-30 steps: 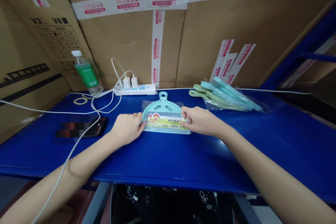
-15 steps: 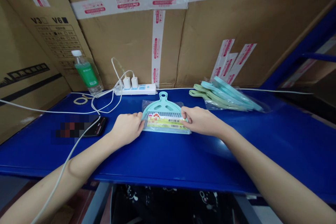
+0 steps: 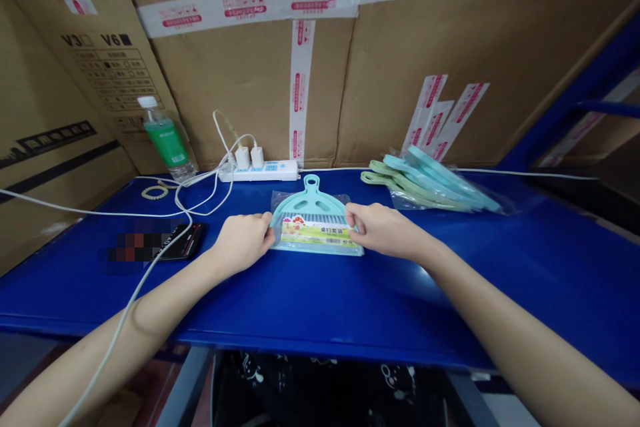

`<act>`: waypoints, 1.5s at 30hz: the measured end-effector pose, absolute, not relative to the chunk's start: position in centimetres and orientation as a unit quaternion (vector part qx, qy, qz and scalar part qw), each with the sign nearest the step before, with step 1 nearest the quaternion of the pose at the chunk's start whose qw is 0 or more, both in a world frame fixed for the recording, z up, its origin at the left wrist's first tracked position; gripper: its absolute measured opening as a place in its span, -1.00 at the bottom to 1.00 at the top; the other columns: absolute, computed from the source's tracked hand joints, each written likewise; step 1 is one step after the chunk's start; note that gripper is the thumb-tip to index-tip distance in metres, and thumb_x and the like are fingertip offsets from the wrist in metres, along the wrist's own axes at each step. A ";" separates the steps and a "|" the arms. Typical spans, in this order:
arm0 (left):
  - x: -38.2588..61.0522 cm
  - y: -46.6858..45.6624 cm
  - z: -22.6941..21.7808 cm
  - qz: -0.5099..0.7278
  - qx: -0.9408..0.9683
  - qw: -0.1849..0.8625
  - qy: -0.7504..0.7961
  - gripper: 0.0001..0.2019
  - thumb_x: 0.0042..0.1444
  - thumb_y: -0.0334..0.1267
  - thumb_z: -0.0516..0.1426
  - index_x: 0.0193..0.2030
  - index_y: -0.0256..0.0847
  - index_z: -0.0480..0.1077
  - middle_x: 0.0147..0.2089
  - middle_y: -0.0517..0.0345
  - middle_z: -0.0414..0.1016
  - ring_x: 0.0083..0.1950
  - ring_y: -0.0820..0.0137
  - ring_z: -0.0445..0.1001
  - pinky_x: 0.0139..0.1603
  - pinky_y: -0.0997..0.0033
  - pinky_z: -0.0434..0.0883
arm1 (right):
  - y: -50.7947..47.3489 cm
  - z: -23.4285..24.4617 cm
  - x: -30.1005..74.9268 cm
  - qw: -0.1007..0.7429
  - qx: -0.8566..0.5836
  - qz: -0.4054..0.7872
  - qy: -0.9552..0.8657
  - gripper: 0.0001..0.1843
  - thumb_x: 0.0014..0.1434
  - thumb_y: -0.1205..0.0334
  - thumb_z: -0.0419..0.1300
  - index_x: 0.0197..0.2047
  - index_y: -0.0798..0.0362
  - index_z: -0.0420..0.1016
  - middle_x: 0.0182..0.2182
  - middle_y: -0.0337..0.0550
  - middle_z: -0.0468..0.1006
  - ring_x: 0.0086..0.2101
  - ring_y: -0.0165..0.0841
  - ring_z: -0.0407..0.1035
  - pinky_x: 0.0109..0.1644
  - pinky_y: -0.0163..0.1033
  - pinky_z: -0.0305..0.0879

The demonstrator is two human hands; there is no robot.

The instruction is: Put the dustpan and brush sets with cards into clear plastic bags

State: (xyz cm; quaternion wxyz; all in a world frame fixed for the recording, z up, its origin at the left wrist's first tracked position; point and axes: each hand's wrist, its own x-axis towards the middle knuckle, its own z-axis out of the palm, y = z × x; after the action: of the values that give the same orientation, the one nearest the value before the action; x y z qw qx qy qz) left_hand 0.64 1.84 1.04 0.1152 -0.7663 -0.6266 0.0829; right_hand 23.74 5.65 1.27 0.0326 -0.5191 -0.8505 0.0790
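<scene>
A small teal dustpan-and-brush set in a clear bag (image 3: pixel 314 220) lies flat on the blue table (image 3: pixel 320 293), its handle loop pointing away from me. My left hand (image 3: pixel 243 241) grips the bag's left edge with curled fingers. My right hand (image 3: pixel 381 229) pinches its right edge near the yellow label. Both forearms reach in from the near side.
A pile of bagged teal and green sets (image 3: pixel 430 181) lies at the back right. A white power strip (image 3: pixel 260 170) with chargers, a green-labelled bottle (image 3: pixel 165 139), a bead bracelet (image 3: pixel 153 193) and a black phone (image 3: pixel 183 241) on a white cable sit left. Cardboard boxes (image 3: pixel 380 67) wall the back.
</scene>
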 end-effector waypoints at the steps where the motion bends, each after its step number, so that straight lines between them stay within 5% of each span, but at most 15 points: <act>1: 0.6 1.9 1.1 0.083 -0.765 0.108 -0.629 -0.75 0.20 -0.27 -0.12 -0.26 -0.24 0.36 -0.32 0.02 0.56 -0.32 0.21 0.54 -0.41 0.35 0.31 | 5.7 1.2 23.8 0.035 -0.516 0.074 -0.852 -0.94 -0.02 0.35 0.02 -0.43 -0.01 0.22 -0.53 -0.23 0.44 -0.49 -0.35 0.30 -0.47 -0.30 -0.04; 17: 0.5 2.0 1.2 0.101 -0.765 0.098 -0.629 -0.75 0.24 -0.32 -0.16 -0.22 -0.23 0.32 -0.28 0.02 0.55 -0.27 0.20 0.55 -0.34 0.33 0.33 | 5.9 1.1 24.1 0.045 -0.538 0.091 -0.837 -0.91 0.14 0.20 -0.09 -0.30 0.00 0.17 -0.49 -0.15 0.47 -0.49 -0.30 0.33 -0.47 -0.26 0.01; 27: 0.7 1.7 1.0 0.089 -0.782 0.091 -0.610 -0.77 0.24 -0.32 -0.15 -0.23 -0.21 0.31 -0.30 0.04 0.54 -0.26 0.21 0.54 -0.33 0.33 0.34 | 6.6 0.4 24.1 0.108 -0.526 0.137 -0.832 -0.60 0.12 0.06 -0.08 -0.02 0.09 0.13 -0.33 0.01 0.46 -0.39 -0.22 0.37 -0.38 -0.20 0.13; 36: 0.7 1.4 1.0 0.134 -0.839 0.113 -0.516 -0.76 0.21 -0.44 -0.16 -0.18 -0.26 0.30 -0.29 -0.01 0.51 -0.32 0.24 0.53 -0.33 0.31 0.40 | 7.4 0.0 24.2 0.116 -0.543 0.115 -0.824 -0.43 0.15 0.10 -0.09 0.18 0.18 0.12 0.04 0.22 0.39 -0.05 -0.02 0.36 -0.10 -0.03 0.24; 45: 0.8 1.0 0.7 0.085 -0.882 0.104 -0.452 -0.77 0.23 -0.42 -0.15 -0.19 -0.24 0.30 -0.31 0.06 0.48 -0.38 0.34 0.50 -0.32 0.35 0.43 | 9.3 -1.2 25.3 0.199 -0.477 0.115 -0.848 -0.48 0.21 0.20 -0.09 0.23 0.10 0.14 0.08 0.11 0.41 0.05 -0.10 0.32 0.07 0.01 0.23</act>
State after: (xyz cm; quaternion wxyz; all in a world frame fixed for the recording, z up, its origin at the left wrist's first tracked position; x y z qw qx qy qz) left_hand 0.77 1.01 0.69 0.1040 -0.8821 -0.4515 0.0851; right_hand 25.27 9.32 -1.19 0.1988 -0.4774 -0.8481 0.1153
